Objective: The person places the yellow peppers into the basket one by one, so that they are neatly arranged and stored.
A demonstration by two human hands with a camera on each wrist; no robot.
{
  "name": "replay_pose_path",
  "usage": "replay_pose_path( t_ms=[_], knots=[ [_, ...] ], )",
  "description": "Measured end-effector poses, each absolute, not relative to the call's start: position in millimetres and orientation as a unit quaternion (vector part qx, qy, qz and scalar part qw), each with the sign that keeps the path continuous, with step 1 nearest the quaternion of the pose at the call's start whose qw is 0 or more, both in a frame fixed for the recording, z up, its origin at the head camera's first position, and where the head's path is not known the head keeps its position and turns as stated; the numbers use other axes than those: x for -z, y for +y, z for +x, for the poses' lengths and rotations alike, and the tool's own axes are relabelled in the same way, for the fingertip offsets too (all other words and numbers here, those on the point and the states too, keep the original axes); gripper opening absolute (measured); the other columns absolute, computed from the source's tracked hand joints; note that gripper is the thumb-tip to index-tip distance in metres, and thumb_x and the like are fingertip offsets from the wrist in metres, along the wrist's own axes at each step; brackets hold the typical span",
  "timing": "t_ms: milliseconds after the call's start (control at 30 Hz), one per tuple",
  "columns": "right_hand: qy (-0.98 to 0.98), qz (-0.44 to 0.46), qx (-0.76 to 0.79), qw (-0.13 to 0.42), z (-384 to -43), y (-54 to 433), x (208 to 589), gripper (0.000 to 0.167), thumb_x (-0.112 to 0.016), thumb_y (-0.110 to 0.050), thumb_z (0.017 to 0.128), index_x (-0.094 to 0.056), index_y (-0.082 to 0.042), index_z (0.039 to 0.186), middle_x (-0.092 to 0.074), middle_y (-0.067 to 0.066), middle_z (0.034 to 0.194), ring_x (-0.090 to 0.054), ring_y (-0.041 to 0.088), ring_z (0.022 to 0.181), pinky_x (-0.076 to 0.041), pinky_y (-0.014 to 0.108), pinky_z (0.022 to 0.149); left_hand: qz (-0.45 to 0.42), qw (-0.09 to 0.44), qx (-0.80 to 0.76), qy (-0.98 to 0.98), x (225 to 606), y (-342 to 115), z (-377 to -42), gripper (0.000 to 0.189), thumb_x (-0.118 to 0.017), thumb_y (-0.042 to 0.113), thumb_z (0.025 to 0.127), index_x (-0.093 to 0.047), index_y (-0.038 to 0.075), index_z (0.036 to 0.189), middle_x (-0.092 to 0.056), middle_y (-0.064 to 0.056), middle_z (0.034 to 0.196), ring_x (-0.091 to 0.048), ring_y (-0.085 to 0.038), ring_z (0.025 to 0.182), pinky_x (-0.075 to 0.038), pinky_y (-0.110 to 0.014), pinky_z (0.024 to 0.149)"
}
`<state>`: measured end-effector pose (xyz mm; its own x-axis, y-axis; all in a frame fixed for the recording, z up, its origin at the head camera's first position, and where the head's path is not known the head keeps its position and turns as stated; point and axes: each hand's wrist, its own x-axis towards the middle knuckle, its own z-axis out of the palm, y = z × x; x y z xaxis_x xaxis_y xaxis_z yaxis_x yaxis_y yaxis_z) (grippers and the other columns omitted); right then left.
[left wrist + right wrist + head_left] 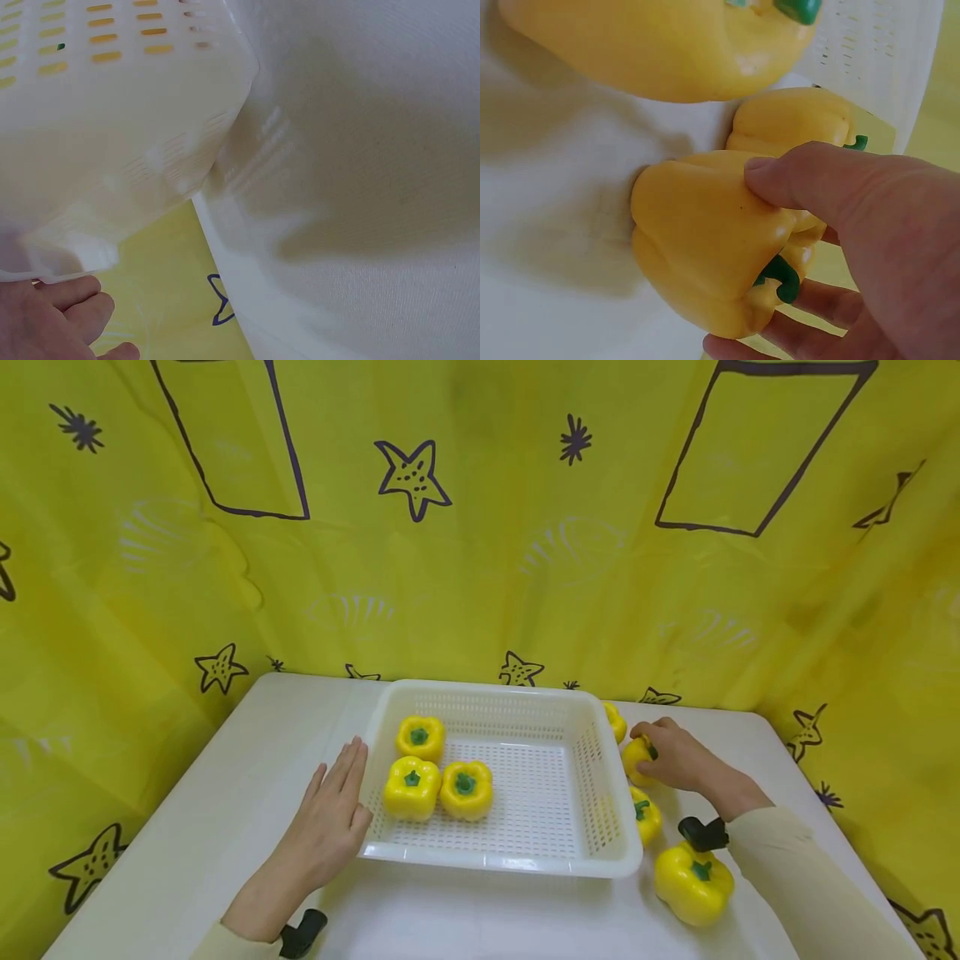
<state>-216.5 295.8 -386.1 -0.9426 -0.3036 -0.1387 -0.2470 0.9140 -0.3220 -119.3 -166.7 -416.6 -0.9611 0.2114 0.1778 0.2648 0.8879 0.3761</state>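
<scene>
A white plastic basket [525, 862] with slotted sides holds three yellow bell peppers [465, 791] in its left part. Along its left side lies my left hand [327, 814], fingers straight, at the rim; the left wrist view shows its fingers beside the basket's edge [75, 270]. Beyond the basket's right side, my right hand [675, 758] grips a yellow bell pepper [636, 758] with a green stem. Close up in the right wrist view, the thumb lies on this bell pepper [705, 232] and the fingers reach around its stem end.
More yellow bell peppers stand outside the basket on the right: one at the back [615, 720], one against the basket wall [647, 818] and one nearer the front [694, 883]. A yellow patterned curtain [480, 568] rises behind the white table [247, 768].
</scene>
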Motion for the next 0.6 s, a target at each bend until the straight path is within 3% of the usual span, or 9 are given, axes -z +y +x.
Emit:
replay_pose_path(
  t_ms=[233, 600],
  knots=[
    [0.974, -0.121, 0.165, 0.097, -212.3, 299.9, 385.6, 0.060, -0.067, -0.021, 0.091, -0.043, 0.008, 0.137, -0.043, 0.044, 0.128, -0.052, 0.054, 0.113, -0.048, 0.063, 0.091, -0.125, 0.069, 0.202, -0.969, 416.8, -167.6, -118.9, 0.069, -0.042, 0.010, 0.093, -0.018, -0.003, 0.156, -0.018, -0.019, 0.165, -0.019, -0.037, 0.152, -0.014, -0.062, 0.121],
    [0.976, -0.122, 0.160, 0.083, -215.0, 300.0, 387.7, 0.054, -0.068, -0.018, 0.088, -0.049, 0.007, 0.132, -0.052, 0.038, 0.121, -0.055, 0.047, 0.106, -0.049, 0.059, 0.088, -0.126, 0.068, 0.209, -0.967, 417.8, -167.1, -119.4, 0.069, -0.042, 0.011, 0.093, -0.018, -0.003, 0.156, -0.018, -0.019, 0.165, -0.019, -0.037, 0.152, -0.014, -0.062, 0.121]
  ],
)
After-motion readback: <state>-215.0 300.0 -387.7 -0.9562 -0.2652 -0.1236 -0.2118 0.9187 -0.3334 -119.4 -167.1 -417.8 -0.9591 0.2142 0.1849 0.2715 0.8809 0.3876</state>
